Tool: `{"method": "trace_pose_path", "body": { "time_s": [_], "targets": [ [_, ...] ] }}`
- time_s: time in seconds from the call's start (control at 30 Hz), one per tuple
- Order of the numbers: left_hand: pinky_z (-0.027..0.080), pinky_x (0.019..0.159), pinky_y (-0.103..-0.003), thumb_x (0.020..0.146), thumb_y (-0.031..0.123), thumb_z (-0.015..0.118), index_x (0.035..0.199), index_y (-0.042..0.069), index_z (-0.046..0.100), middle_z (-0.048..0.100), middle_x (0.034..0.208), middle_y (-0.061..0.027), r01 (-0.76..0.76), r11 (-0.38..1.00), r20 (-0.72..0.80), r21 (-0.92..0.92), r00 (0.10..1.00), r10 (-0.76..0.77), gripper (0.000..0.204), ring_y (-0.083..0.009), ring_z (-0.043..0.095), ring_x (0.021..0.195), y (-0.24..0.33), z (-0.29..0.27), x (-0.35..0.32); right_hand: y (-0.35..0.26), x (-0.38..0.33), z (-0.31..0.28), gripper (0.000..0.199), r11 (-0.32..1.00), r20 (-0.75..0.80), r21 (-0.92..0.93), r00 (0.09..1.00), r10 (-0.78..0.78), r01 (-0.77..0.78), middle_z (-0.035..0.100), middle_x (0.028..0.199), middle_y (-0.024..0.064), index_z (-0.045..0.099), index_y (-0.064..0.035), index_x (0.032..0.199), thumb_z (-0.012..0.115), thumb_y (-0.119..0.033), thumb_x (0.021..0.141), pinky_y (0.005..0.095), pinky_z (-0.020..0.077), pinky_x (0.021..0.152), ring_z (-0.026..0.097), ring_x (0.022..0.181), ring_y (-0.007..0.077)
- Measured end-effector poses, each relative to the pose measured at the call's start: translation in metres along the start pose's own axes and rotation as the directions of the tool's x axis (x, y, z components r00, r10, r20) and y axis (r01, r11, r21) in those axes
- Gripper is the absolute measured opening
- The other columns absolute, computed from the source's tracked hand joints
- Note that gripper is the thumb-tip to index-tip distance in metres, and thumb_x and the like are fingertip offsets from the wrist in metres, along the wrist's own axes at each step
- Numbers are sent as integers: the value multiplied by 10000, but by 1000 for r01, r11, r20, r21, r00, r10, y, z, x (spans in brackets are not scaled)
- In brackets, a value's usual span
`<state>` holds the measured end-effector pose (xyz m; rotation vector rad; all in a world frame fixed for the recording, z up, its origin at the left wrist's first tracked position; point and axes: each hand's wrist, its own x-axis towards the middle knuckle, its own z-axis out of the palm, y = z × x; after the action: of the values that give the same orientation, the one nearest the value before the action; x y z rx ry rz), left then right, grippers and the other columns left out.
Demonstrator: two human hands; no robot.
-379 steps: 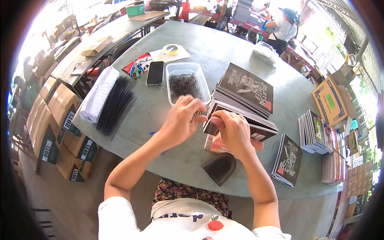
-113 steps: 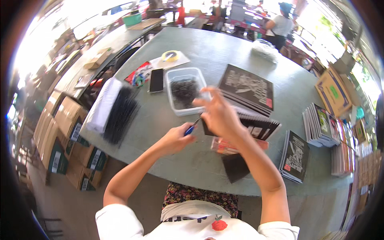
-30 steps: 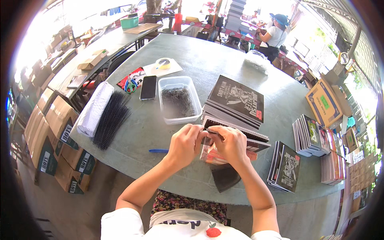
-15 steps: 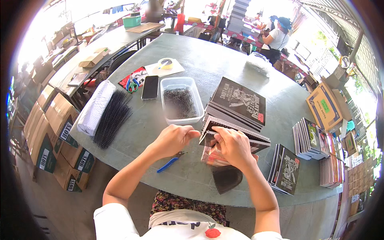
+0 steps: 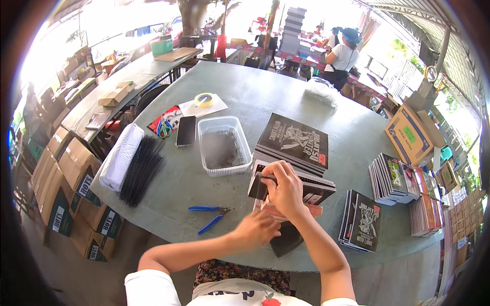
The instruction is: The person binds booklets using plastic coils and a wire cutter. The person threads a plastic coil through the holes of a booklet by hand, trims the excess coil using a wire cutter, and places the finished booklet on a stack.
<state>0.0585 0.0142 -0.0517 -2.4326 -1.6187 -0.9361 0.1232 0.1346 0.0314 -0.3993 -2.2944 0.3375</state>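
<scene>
With its fingers closed, my right hand [image 5: 285, 188] grips the upper left edge of a partly opened notebook [image 5: 317, 189] with dark covers, propped on the table. My left hand [image 5: 258, 228] is just below it, beside the reddish stand [image 5: 315, 210] under the notebook; motion smears its fingers. A dark, round-cornered flat piece [image 5: 287, 240] lies partly beneath my arms. Blue-handled cutters [image 5: 210, 218] rest with handles spread, left of my left hand. Behind the notebook is a stack of black-covered notebooks [image 5: 296, 140]. A clear plastic tub [image 5: 224, 168] holds small black wire pieces.
Black binding coils [image 5: 142, 173] and a white roll [image 5: 121, 158] lie at the left. A phone [image 5: 186, 131], scissors [image 5: 164, 128] and tape [image 5: 203, 100] lie farther back. More notebooks [image 5: 360, 220] and a carton [image 5: 411, 135] are at the right. A person [image 5: 343, 58] is in the background.
My left hand has moved down and right, from beside the tub to below the notebook. My right hand has shifted left and up to the notebook's edge. The view has shifted slightly.
</scene>
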Motion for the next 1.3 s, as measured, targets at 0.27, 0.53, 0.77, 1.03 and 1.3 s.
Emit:
{"method": "trace_pose_path", "body": {
  "time_s": [0.27,0.53,0.77,1.03,1.3],
  "targets": [
    [458,766,-419,781,143,636,1052,41,576,603,907,-180,280,756,185,-591,960,-211,296,-345,555,923,14,111,1,-18,-7,12,202,997,73,14,994,-79,78,559,939,83,593,-70,945,675,-59,762,355,497,745,566,958,283],
    [462,802,-387,741,39,680,1082,59,606,618,975,-90,422,907,-289,-4,868,-405,350,-298,573,896,-19,-72,32,10,-27,-41,146,985,-52,-153,996,68,-75,665,804,102,648,-68,820,652,-214,810,386,482,692,625,760,265],
    [497,646,-355,699,-4,689,1063,176,674,580,861,-60,284,952,-483,116,854,-196,406,-212,574,783,-20,-86,26,19,-38,-50,126,984,91,-129,987,133,-121,668,726,62,664,-102,851,610,-216,853,347,459,647,644,727,233],
    [498,671,-334,684,10,727,1023,132,676,557,858,-75,308,950,-535,44,811,-238,364,-231,582,762,-20,-81,25,20,-41,-45,87,991,47,-78,993,109,-105,678,751,56,662,-117,846,603,-179,836,346,454,643,647,708,217],
    [489,655,-339,707,22,719,954,98,677,578,855,-60,255,961,-452,107,874,-181,262,-219,578,764,-9,-75,37,23,-45,-46,144,993,9,-90,997,83,-81,670,782,52,634,-101,896,590,-67,763,349,450,683,638,742,211]
  ]
}}
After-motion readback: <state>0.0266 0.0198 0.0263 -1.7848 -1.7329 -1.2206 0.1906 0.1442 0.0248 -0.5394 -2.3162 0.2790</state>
